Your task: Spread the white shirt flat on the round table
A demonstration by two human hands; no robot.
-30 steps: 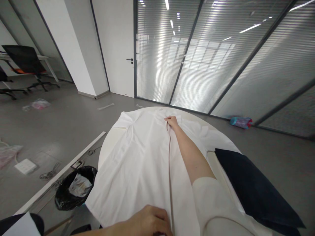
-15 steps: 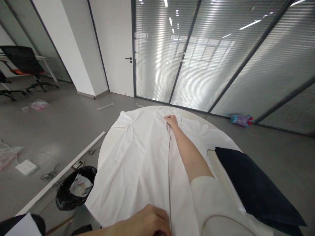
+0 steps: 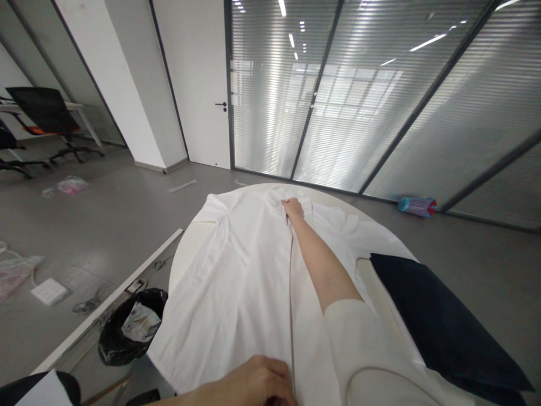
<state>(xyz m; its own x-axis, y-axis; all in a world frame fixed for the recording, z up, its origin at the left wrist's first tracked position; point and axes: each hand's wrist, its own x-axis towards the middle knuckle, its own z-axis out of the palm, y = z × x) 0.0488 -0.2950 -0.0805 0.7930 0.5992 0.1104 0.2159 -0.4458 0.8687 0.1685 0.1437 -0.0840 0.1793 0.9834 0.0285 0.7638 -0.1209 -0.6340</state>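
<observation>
Our right hand (image 3: 293, 207) pinches the white shirt (image 3: 236, 282) at its far collar end. Our left hand (image 3: 253, 383) grips the near hem on the round table (image 3: 183, 248), hands well apart.

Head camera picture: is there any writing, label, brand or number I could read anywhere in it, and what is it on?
None can be read.
White shirt under the left hand and right hand: no print shows.
Dark folded cloth: plain.
Paper in the black bin bag: too blurred to tell.
Teal and purple roll on the floor: too small to tell.
</observation>
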